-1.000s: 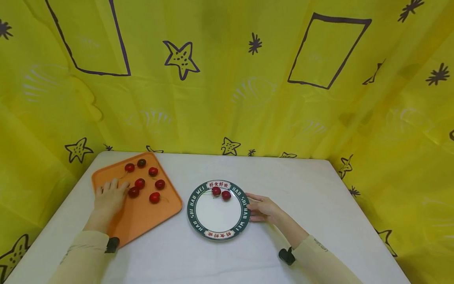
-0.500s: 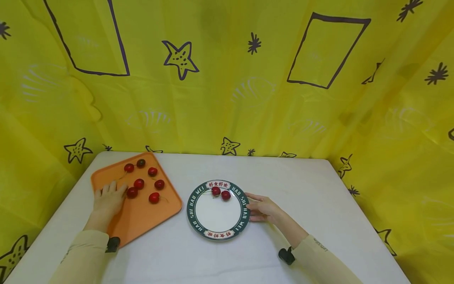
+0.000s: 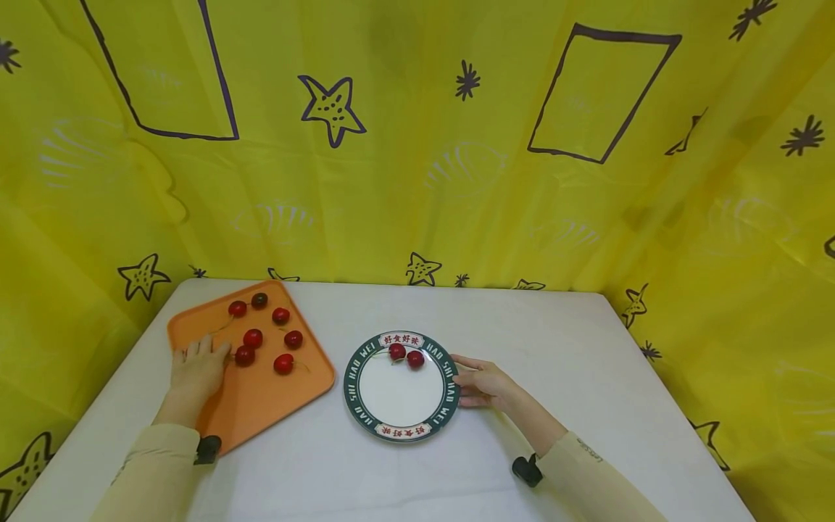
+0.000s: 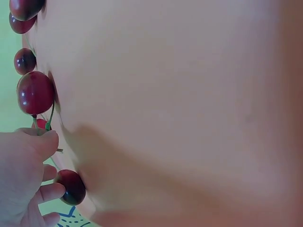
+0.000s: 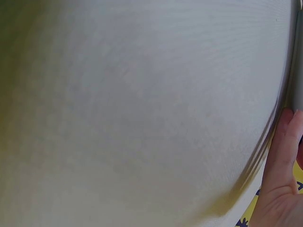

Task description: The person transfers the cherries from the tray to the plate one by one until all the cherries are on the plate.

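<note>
On the orange tray (image 3: 274,402) at the left lie several red cherries with stems. My left hand (image 3: 198,375) is over the tray's left part; in the left wrist view its thumb and a fingertip pinch the green stem of a cherry (image 4: 35,93). That cherry (image 3: 244,355) touches or nearly touches another cherry (image 3: 253,338). A further dark cherry (image 4: 71,187) is close to the other fingers. My right hand (image 3: 485,384) holds the right rim of a white plate (image 3: 401,395) with a green border. Two cherries (image 3: 406,355) sit on the plate near its far side.
A white-covered table (image 3: 522,326) bears the tray and the plate, with a gap between them. A yellow patterned curtain (image 3: 404,196) hangs behind and along both sides. Dark wrist devices (image 3: 527,471) are worn on both arms.
My left hand has drawn slightly to the left, and the two neighbouring cherries beside its fingers have shifted a little. The right hand and plate have stayed put.
</note>
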Tool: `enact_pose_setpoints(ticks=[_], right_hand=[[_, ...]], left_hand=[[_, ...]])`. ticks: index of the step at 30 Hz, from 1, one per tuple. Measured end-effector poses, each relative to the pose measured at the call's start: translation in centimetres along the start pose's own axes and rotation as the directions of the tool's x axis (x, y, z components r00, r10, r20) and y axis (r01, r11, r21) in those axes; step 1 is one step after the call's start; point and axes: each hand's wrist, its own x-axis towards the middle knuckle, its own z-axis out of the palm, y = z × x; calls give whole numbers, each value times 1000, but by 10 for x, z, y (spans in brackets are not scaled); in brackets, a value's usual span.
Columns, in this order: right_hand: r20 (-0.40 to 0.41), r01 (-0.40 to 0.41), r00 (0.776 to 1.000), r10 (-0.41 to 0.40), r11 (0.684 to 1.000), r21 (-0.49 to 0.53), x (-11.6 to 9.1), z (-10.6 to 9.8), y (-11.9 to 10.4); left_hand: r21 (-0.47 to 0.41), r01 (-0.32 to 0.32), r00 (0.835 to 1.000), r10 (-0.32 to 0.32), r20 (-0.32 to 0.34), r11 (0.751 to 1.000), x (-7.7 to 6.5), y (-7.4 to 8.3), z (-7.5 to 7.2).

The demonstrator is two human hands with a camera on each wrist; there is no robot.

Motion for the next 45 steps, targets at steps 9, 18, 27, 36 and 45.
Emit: enact_pose_setpoints(ticks=[9,18,27,36,45], right_hand=[[-5,1,1000,-1,1000,-8,0,0,0],[-1,-1,1000,1,1000,-1,-1,0,0],[-11,-7,1000,7,1000,-12,0,0,0],[-24,-11,1000,10,1000,-16,1,1,0],[-17,-12,1000,12,1000,-17,0,1,0]], left_hand=[[-1,14,1000,-14,-26,1000,-1,2,-2],[2,-39,994,39,-97,999,2,3,-2],[42,-119,978,124,-166,992,11,18,-17],[78,-174,954,188,-232,982,19,51,-33],[136,-239,929,267,-255,961,27,87,-29]])
